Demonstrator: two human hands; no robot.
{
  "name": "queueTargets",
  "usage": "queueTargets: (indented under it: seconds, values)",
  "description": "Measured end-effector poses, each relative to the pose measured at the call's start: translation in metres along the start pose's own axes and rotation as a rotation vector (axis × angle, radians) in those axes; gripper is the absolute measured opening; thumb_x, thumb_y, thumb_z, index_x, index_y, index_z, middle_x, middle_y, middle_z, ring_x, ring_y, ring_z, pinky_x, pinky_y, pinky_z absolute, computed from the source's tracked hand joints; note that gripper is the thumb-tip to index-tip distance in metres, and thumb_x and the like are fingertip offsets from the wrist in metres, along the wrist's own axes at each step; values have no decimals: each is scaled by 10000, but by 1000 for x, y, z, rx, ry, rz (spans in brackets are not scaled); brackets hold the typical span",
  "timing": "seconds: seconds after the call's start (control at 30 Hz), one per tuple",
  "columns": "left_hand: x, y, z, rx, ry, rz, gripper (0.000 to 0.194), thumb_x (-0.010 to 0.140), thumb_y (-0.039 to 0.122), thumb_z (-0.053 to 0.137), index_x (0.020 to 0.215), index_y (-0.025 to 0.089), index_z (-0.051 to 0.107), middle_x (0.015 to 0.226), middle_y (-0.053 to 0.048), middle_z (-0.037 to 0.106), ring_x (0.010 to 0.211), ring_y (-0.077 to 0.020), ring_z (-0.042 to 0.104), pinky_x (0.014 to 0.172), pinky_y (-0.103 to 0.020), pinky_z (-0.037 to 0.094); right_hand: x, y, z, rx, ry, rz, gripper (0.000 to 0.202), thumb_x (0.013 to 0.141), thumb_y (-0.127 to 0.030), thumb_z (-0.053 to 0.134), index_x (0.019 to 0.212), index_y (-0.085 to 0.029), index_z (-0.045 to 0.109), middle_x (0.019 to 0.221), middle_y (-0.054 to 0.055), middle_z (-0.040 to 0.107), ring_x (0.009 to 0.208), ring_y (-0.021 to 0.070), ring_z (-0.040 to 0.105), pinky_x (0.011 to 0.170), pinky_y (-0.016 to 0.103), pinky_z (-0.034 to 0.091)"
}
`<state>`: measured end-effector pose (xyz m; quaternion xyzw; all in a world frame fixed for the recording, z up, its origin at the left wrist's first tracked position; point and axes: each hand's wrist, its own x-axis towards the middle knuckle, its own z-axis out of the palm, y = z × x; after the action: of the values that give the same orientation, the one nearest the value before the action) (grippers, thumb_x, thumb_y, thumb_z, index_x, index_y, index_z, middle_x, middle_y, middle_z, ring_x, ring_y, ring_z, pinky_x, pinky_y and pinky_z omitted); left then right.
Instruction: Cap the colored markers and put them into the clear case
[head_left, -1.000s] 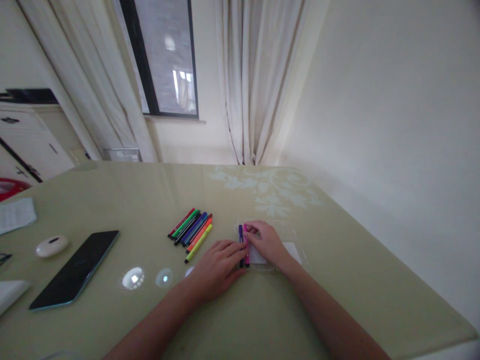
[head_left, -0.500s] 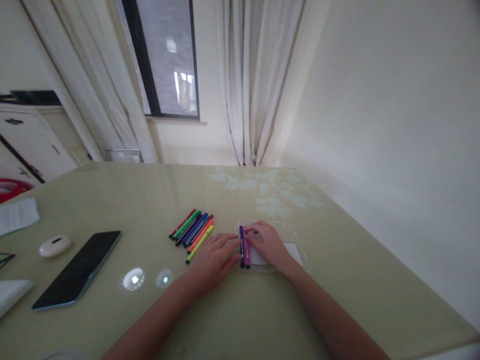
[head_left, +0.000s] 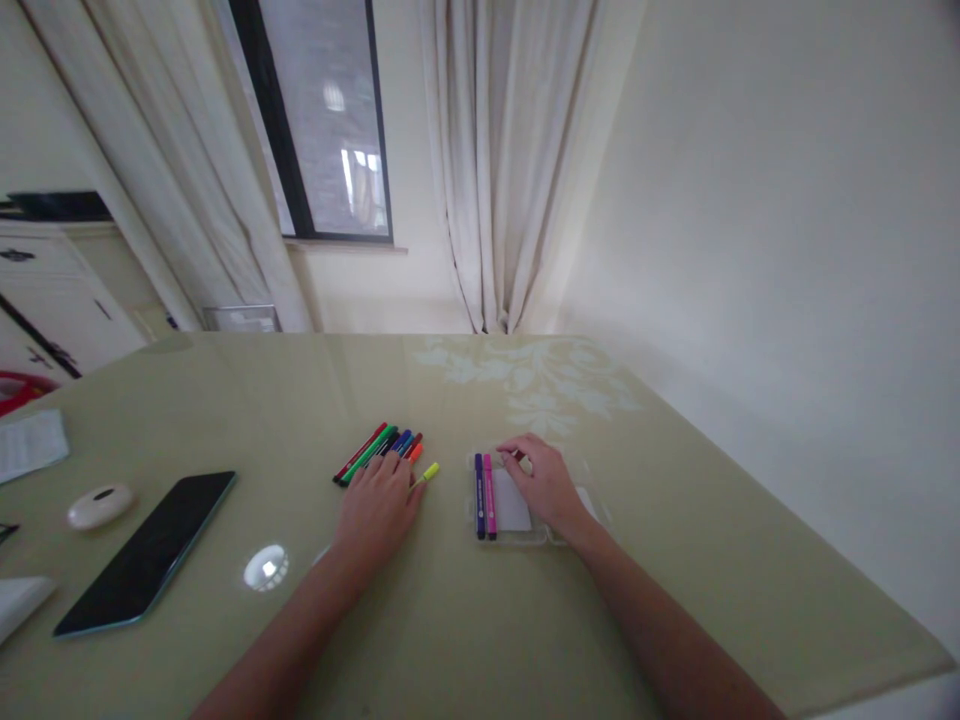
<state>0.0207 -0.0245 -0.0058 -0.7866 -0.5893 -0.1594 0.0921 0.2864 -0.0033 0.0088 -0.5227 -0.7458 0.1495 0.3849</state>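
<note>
My left hand [head_left: 375,505] lies over a row of felt-tip markers [head_left: 365,452], its fingers stretched out across them. By its thumb a yellow marker [head_left: 430,471] sticks out to the right; the rest of that marker is hidden under the hand. My right hand [head_left: 544,483] is above an open clear plastic case [head_left: 517,538], thumb and forefinger brought together; what they hold, if anything, cannot be made out. Inside the case's left side, a dark purple marker [head_left: 480,497] and a pink marker [head_left: 490,497] lie side by side, next to a white card [head_left: 512,500].
To the left a dark phone [head_left: 146,555] lies on the glossy table [head_left: 450,630], beside a white rounded device [head_left: 100,507] and a sheet of paper [head_left: 31,445]. A white object [head_left: 22,605] sits at the left edge. A wall borders the table's right side.
My left hand has moved left from the case to the loose markers, and the yellow one has shifted right and turned. My right hand has come off the pink marker.
</note>
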Motion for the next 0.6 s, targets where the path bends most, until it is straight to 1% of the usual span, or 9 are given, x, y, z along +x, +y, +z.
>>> queueTargets:
  seconds: [0.07,0.13,0.2,0.27,0.37,0.43,0.5,0.6]
  values:
    - [1,5,-3,-78,-24,-14,329,1024,395,404,878,194,620,962,-122,686,950,-297,640,830,-424,507,-1,-5,1,37,2,2,167,951,-272,600,943,-212,756,930,70,746,829,204,671,838,363,510]
    - [3,11,-7,-221,-53,-42,353,1045,412,369,900,197,608,912,-99,696,896,-272,655,798,-392,499,-3,-10,2,119,-19,29,184,955,-340,622,975,-218,757,937,67,755,831,201,674,817,349,519]
    - [2,19,-10,-401,-65,-54,358,1058,439,358,929,206,596,871,-65,700,837,-237,666,751,-347,490,-5,-15,5,258,-71,82,238,947,-415,649,1048,-225,751,952,60,766,844,201,689,786,332,532]
    - [0,29,-12,-554,-59,-44,348,1055,476,387,960,214,594,875,-41,705,817,-213,669,723,-318,483,-6,-18,8,432,-130,130,299,924,-466,680,1088,-223,742,963,56,774,864,205,707,780,327,546]
    - [-5,40,-12,-691,-71,-16,332,1039,510,442,1016,223,607,869,-14,712,807,-195,668,720,-303,488,-8,-21,12,656,-191,170,331,869,-493,737,1041,-210,747,960,55,778,890,212,718,828,344,559]
    - [-8,45,-11,-725,-93,2,321,1037,503,458,1075,226,616,869,-11,720,808,-194,671,723,-302,498,-8,-22,12,744,-203,194,332,832,-493,772,990,-202,750,923,49,772,867,207,713,833,347,559]
    - [-10,46,-10,-719,-93,25,313,1028,490,486,1130,228,623,931,-25,734,855,-204,681,746,-311,513,-6,-22,9,784,-164,229,328,811,-494,786,948,-199,749,874,42,764,822,199,704,807,339,559]
    - [-10,44,-8,-680,-68,50,296,1024,454,508,1165,235,647,1037,-44,744,931,-218,685,805,-334,527,-2,-21,2,782,-31,290,320,804,-503,782,907,-202,746,825,36,752,755,186,685,740,319,548]
